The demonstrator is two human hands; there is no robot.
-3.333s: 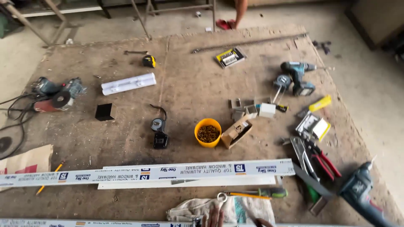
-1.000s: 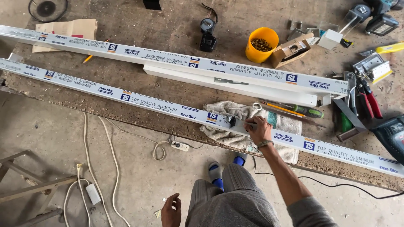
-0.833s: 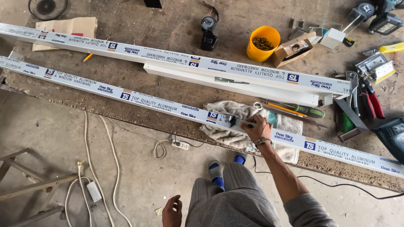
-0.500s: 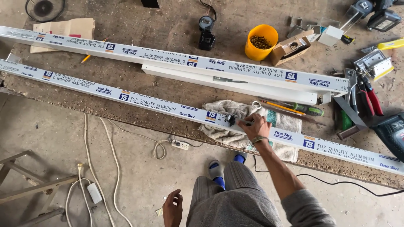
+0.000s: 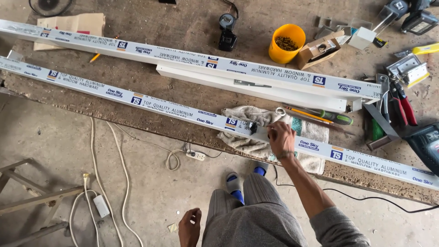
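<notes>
Presently the right hand (image 5: 281, 138) has its grip closed on the near aluminium profile (image 5: 151, 104), beside a small black part (image 5: 253, 127), above a rag (image 5: 256, 120). Left hand (image 5: 189, 226) hangs loosely curled, holding nothing. Three profiles lie on the desk (image 5: 183, 27); one yellow cup (image 5: 286, 43) stands beyond.

Grey concrete floor (image 5: 151, 196), worn wooden workbench (image 5: 151, 87), daylight, white cables (image 5: 107, 151).
</notes>
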